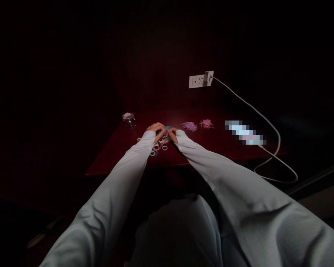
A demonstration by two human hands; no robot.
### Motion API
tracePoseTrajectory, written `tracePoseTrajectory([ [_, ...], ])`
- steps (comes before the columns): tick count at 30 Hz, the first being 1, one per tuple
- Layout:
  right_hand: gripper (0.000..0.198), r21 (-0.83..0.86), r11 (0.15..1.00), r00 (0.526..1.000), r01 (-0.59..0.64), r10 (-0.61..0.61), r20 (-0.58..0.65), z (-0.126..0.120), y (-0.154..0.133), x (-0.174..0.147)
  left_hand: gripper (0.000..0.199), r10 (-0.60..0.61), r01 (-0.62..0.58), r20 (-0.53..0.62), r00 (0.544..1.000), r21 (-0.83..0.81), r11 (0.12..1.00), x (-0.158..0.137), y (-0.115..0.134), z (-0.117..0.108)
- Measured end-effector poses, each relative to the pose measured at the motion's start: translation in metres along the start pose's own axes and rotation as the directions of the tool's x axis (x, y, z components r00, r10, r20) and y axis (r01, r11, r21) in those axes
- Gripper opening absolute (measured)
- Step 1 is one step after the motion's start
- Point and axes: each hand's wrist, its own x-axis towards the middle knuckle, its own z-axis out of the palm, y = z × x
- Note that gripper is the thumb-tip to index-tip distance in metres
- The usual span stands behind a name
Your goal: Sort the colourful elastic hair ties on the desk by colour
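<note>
Though near edge, hands uncrowded sideways

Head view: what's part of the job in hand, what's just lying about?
Likely in the job:
blue bunch between left hand and right hand
coloured rings
purple pile
pink pile

Probably lying about:
clear container (unsure)
pixelated object
white cable
plug

Free tabletop lies left of the rings; purple pile obstructs rightward

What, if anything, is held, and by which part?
A small blue thing seems held between left hand and right hand; which part they grip cannot be told.
</note>
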Motion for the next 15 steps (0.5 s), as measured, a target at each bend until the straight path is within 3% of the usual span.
tracePoseTrajectory([
  [3,0.044,0.047,0.999,1.000,-0.014,0.015,-0.015,0.0007,-0.0013,0.0013,0.026,-0.026,0.026,0.027,0.999,0.009,1.000,-0.0009,0.0016,-0.0003],
  [6,0.049,0.041,0.998,0.998,-0.052,0.053,-0.031,0.0017,-0.0029,0.0018,0.030,-0.032,0.033,-0.032,0.999,0.018,0.999,-0.0035,0.0060,-0.0003],
  [10,0.054,0.067,0.995,0.996,-0.076,0.079,-0.039,0.0026,-0.0030,0.0014,0.032,-0.024,0.024,-0.029,0.999,0.004,1.000,-0.0055,0.0100,0.0031],
  [15,0.055,0.116,0.989,0.996,-0.089,0.091,-0.016,0.0013,-0.0026,0.0002,0.031,-0.052,0.052,-0.075,0.996,-0.008,0.999,-0.0035,0.0007,0.0082],
])
